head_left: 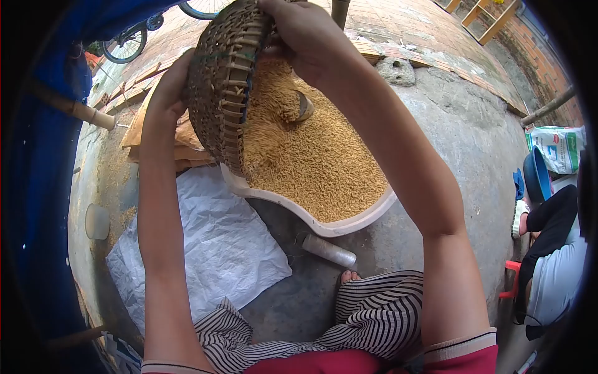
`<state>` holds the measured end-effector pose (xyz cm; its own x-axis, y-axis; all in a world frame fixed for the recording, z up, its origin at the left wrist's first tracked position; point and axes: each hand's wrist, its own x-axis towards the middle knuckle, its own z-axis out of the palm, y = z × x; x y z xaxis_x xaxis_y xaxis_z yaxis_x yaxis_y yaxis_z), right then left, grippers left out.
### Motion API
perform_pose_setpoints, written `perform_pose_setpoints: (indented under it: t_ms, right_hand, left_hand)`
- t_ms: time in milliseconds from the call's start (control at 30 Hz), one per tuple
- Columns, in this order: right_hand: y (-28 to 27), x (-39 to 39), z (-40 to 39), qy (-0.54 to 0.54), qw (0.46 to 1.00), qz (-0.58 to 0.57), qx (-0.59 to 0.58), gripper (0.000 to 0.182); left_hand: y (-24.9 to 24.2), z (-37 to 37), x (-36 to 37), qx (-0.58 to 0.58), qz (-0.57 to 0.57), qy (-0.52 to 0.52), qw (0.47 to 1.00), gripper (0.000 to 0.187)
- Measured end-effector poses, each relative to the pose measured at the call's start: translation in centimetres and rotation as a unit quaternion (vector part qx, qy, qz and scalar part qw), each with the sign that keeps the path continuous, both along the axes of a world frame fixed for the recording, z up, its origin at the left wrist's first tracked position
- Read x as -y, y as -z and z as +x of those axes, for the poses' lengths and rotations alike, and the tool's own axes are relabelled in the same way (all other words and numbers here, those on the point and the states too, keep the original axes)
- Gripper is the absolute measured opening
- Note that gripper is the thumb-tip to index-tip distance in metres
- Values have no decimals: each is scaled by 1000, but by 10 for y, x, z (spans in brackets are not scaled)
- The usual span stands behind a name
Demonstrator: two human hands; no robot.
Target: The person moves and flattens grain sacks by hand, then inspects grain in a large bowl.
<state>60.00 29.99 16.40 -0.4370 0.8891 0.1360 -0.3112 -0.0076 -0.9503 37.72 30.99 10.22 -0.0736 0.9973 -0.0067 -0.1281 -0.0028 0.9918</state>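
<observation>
Both my hands hold a woven basket [221, 81] tilted on its side above a white basin [336, 225]. My left hand [168, 84] grips the basket's near left rim. My right hand [308, 34] grips its far rim at the top. Golden unhusked grain [317, 162] fills the basin, and more grain lies inside the tilted basket, heaped against the pile. A small scoop-like piece [303, 106] pokes out of the grain near the basket's mouth.
A white sack sheet [212, 243] lies on the concrete under my left arm. A short plastic-wrapped cylinder [327, 249] lies by my foot. Another person [551, 249] sits at the right near a printed bag [557, 146]. Bicycle wheels [128, 40] stand at the back left.
</observation>
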Motion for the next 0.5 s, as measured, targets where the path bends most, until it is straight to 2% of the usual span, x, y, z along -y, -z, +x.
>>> perform_pose_setpoints:
  t_ms: [33, 100, 167, 333, 433, 500]
  right_hand:
    - [-6, 6, 1, 33, 999, 23, 12, 34]
    - [-10, 10, 4, 27, 999, 24, 24, 33]
    - [-12, 14, 5, 22, 999, -8, -25, 31]
    - [-16, 22, 6, 15, 998, -35, -56, 30]
    - [0, 7, 3, 20, 999, -30, -37, 31]
    - [16, 1, -4, 99, 994, -29, -40, 27]
  left_hand:
    - [-2, 0, 0, -1, 0, -2, 1000, 32]
    - [-7, -2, -5, 0, 17, 32, 999, 32]
    - [-12, 1, -4, -11, 15, 39, 999, 33]
    - [-18, 13, 2, -20, 9, 57, 998, 34]
    - [-4, 18, -3, -34, -32, 25, 999, 35]
    - [16, 16, -13, -12, -28, 8, 1000, 34]
